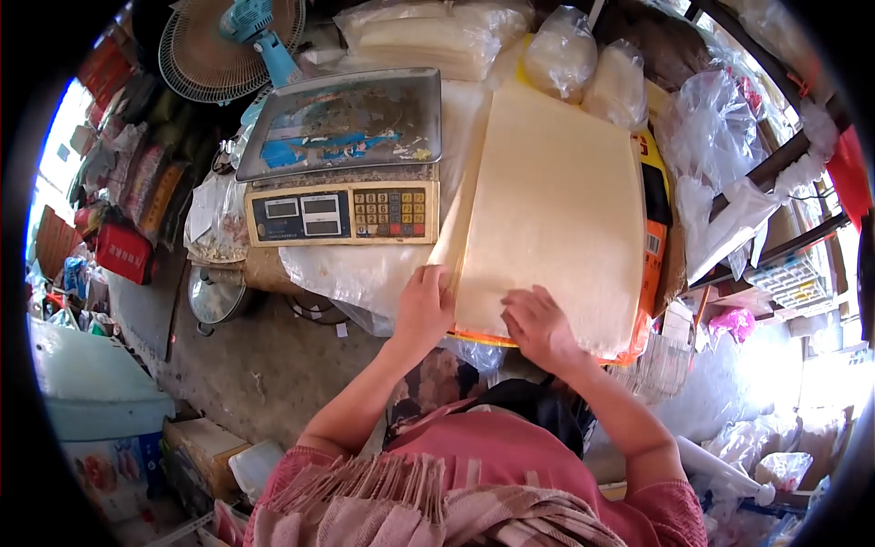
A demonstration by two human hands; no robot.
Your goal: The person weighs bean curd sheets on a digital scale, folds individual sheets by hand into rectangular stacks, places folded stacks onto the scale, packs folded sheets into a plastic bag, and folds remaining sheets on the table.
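Observation:
A stack of large, pale cream sheets point(556, 210) lies on an orange and yellow bag point(654, 246). My left hand point(426, 305) is at the near left corner of the stack, its fingers closed on the edge of a sheet that stands slightly apart along the left side. Over the near part of the top sheet is my right hand point(540, 326), fingers bent and apart, with nothing visible in it. Left of the sheets stands a scale point(342, 205) with a worn metal pan point(346, 118).
Filled plastic bags point(560, 55) lie behind the stack. A fan point(228, 41) stands at the back left. Clear plastic bags point(715, 128) hang at the right beside a dark rack point(775, 169). A lidded pot point(216, 296) is low on the left.

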